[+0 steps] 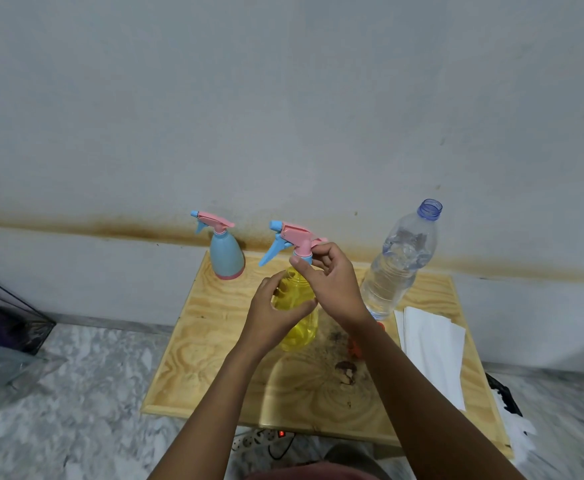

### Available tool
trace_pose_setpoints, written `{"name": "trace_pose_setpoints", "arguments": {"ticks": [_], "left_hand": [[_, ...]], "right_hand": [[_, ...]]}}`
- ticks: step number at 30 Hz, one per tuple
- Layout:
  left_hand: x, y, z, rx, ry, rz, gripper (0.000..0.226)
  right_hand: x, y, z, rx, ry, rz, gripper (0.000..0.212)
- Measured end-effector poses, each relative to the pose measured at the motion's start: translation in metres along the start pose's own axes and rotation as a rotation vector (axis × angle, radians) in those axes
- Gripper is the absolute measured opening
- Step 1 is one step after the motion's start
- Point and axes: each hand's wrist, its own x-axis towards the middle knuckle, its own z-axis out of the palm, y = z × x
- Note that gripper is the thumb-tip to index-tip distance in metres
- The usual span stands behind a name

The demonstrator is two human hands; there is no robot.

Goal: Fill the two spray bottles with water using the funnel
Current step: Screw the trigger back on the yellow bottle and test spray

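A yellow spray bottle stands near the middle of the wooden table. My left hand wraps around its body. My right hand pinches the collar of its pink and blue spray head. A blue spray bottle with a pink and blue head stands at the table's back left. An uncapped clear water bottle, partly filled, stands at the back right. An orange object, mostly hidden behind my right forearm, lies beside the yellow bottle; I cannot tell what it is.
White paper sheets lie on the table's right side. A dark stain marks the wood near the front. A power strip with a red light lies on the floor under the front edge. A dark box sits at the far left.
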Motion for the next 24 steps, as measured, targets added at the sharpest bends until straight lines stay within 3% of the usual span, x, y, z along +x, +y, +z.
{"name": "trace_pose_setpoints", "arguments": {"ticks": [5, 14, 21, 24], "left_hand": [[0.000, 0.010, -0.002, -0.047, 0.038, 0.003, 0.059], [0.002, 0.019, -0.004, -0.078, 0.050, 0.026, 0.056], [0.002, 0.027, -0.005, -0.138, 0.058, 0.038, 0.047], [0.003, 0.030, -0.007, -0.150, 0.066, 0.051, 0.047]], "right_hand": [[0.002, -0.008, -0.003, 0.123, -0.039, 0.027, 0.001], [-0.005, -0.014, 0.010, 0.037, 0.009, -0.041, 0.030], [-0.008, -0.020, 0.015, 0.203, 0.022, 0.007, 0.016], [-0.008, -0.021, 0.019, 0.208, 0.074, -0.016, 0.020]]}}
